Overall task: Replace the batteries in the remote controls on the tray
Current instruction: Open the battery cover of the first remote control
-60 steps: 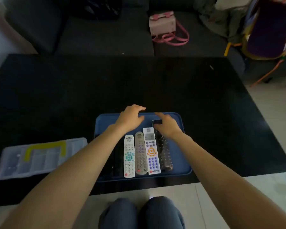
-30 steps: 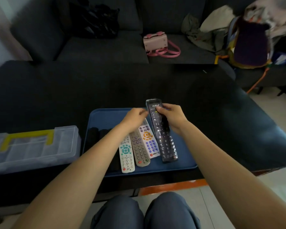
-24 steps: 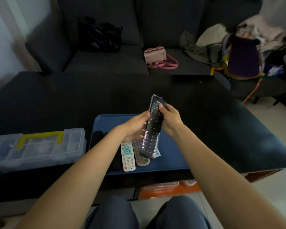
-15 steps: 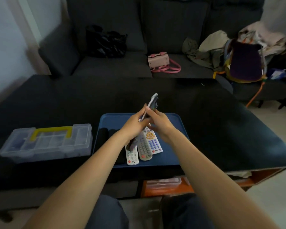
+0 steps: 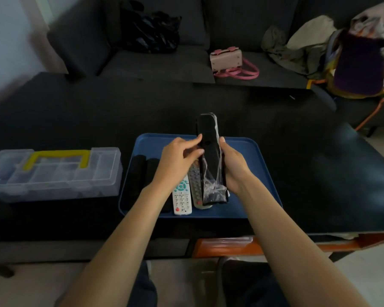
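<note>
Remote controls are laid side by side on the blue tray [image 5: 262, 173], which sits at the near edge of the dark tabletop [image 5: 319, 173], and one of them, the black remote in a clear plastic wrap [image 5: 210, 156], is held up above the tray.

Head view: the wrapped remote is seen back side up, its long axis running from the near edge of the tabletop toward the far edge, the far end raised. It is gripped along its right side by the right hand [image 5: 234, 168], whose fingers are curled under and round the lower half, the thumb lying up the edge. The left hand [image 5: 177, 159] is brought in from the left, its fingers [image 5: 197, 138] bent and resting on the upper back, apparently over the battery cover; whether the wrap is pinched cannot be told. The cover is judged to lie directly under the left fingertips, so the sliding stroke would run along the long axis, while the right hand serves as the brace.

A white remote [image 5: 181, 199] and a grey remote [image 5: 196, 185] are left lying on the tray beneath the hands, and dark remotes [image 5: 140, 171] lie toward its left edge. A clear compartment box with a yellow handle [image 5: 53, 171] stands near the left edge of the tabletop.
</note>
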Demonstrator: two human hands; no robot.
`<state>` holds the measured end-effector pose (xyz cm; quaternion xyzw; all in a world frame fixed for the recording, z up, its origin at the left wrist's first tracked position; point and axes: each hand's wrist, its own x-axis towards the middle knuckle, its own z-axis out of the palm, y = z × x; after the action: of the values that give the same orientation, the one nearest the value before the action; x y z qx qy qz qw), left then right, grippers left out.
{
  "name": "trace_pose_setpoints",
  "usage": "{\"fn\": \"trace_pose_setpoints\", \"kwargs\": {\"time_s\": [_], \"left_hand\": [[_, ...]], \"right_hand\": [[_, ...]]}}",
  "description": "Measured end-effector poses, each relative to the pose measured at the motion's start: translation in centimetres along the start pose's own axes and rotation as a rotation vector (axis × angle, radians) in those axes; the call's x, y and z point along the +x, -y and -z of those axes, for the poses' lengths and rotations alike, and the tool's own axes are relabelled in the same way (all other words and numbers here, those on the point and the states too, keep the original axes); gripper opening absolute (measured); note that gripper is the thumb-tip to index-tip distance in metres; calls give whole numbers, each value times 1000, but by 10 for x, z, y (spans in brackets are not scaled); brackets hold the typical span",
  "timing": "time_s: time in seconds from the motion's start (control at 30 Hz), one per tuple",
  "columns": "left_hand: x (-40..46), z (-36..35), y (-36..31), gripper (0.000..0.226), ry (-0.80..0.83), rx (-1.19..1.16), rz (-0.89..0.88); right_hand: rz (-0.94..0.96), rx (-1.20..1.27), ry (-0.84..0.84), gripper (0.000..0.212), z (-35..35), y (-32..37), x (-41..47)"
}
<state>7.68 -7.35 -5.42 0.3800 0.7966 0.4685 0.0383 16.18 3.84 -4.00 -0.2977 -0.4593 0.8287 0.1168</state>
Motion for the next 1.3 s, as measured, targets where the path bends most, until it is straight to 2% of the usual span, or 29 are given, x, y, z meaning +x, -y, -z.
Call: {"fn": "trace_pose_setpoints", "kwargs": {"time_s": [0.17,0.33,0.43,0.53,0.67,0.8,0.93,1.03,1.1,1.2,1.3], "left_hand": [[6,-9,10,37,-94,92,-99],[6,-12,11,30,-197,123,-132],[7,-15,12,32,-151,170,-182],[6,-18,12,30,-112,335,-278],[7,-23,17,40,-70,462,-294],[6,-24,18,42,-108,569,-335],[6,-20,12,33,-212,498,-411],[7,-22,6,29,-210,418,-372],[7,-25,6,28,-172,371,-331],[7,-30,4,45,-25,342,-255],[10,-36,0,41,-38,282,-206]], "right_hand": [[-9,21,40,38,3,-6,11],[30,-92,82,34,2,-9,15],[56,-127,98,33,2,-11,15],[61,-142,89,33,2,-10,15],[65,-142,76,33,-1,-11,15],[88,-196,79,32,2,-8,14],[125,-307,38,34,9,-3,13],[113,-284,48,34,11,-3,12],[110,-258,50,34,12,-4,12],[132,-222,62,33,15,-4,12],[128,-216,62,32,19,-4,11]]}}
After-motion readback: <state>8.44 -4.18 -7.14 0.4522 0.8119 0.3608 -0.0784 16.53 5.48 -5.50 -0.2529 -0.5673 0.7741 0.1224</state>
